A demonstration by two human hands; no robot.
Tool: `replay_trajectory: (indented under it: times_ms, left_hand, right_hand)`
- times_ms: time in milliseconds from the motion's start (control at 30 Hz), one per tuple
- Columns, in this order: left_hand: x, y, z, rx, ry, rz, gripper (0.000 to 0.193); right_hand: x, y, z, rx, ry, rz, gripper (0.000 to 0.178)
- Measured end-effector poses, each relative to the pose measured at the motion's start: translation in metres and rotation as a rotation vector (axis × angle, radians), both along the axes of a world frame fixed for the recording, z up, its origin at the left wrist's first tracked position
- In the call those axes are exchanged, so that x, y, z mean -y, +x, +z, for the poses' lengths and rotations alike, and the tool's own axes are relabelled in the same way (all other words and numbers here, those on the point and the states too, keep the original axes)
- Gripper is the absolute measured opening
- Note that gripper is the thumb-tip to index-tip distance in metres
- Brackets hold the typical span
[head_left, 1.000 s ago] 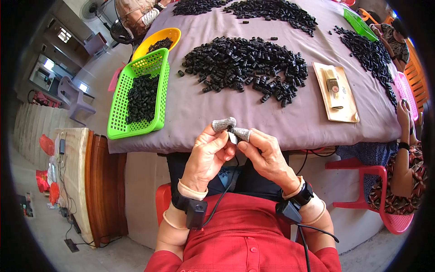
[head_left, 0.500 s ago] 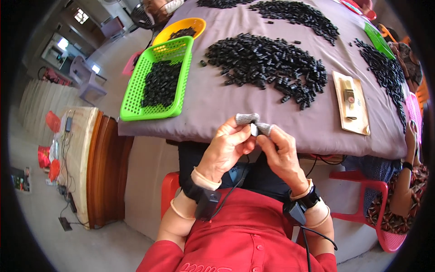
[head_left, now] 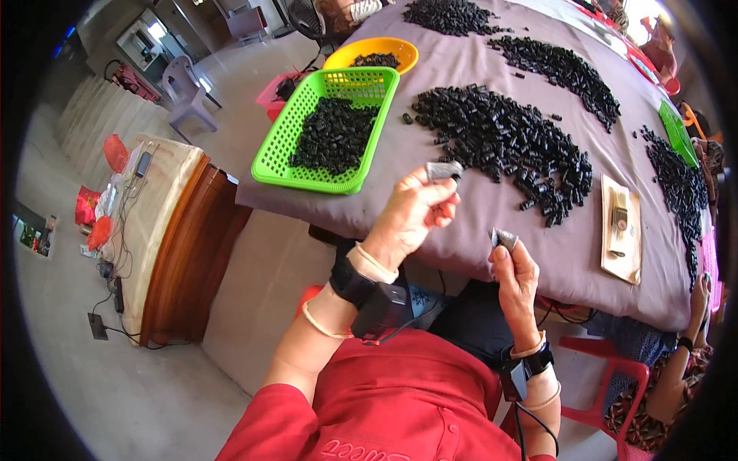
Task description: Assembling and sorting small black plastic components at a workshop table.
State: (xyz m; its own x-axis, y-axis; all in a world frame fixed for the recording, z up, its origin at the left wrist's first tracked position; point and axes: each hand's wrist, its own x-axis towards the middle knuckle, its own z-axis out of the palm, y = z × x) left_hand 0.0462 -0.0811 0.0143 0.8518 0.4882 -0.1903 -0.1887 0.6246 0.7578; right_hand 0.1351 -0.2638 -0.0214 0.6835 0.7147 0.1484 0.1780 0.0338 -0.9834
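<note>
My left hand [head_left: 415,211] is raised over the near edge of the cloth-covered table. A grey cover sits on its index finger, and thumb and finger pinch a small black cylindrical piece [head_left: 457,177]. To the right and lower, my right hand [head_left: 515,280] is closed, thumb against a grey-covered index finger; a small dark bit shows at the fingertip, too small to name. The large pile of black pieces [head_left: 500,138] lies just beyond both hands. Left of it stands a green perforated basket [head_left: 270,170] holding many such pieces.
A yellow bowl [head_left: 411,54] with black pieces stands behind the basket. On the right lies a wooden board [head_left: 626,265] with a metal device [head_left: 619,224] on it. More black piles [head_left: 565,73] lie farther back. At the far right, another person's arm [head_left: 676,369] reaches the table.
My hands were together over the table edge; now they are apart. The left has gone forward toward the pile with the black piece, the right out to the right. The view has shifted.
</note>
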Motion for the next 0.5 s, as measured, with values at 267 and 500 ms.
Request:
replay_trajectory:
  times_ms: [267,500]
  left_hand:
    - [-0.115,-0.041,0.035,-0.101,0.319,0.436,0.017]
    - [-0.066,0.016,0.017,-0.267,0.434,0.125,0.018]
  right_hand:
    - [-0.001,-0.004,0.006,0.063,-0.023,0.048,0.018]
    - [0.003,0.008,-0.002,0.038,-0.016,0.002,0.019]
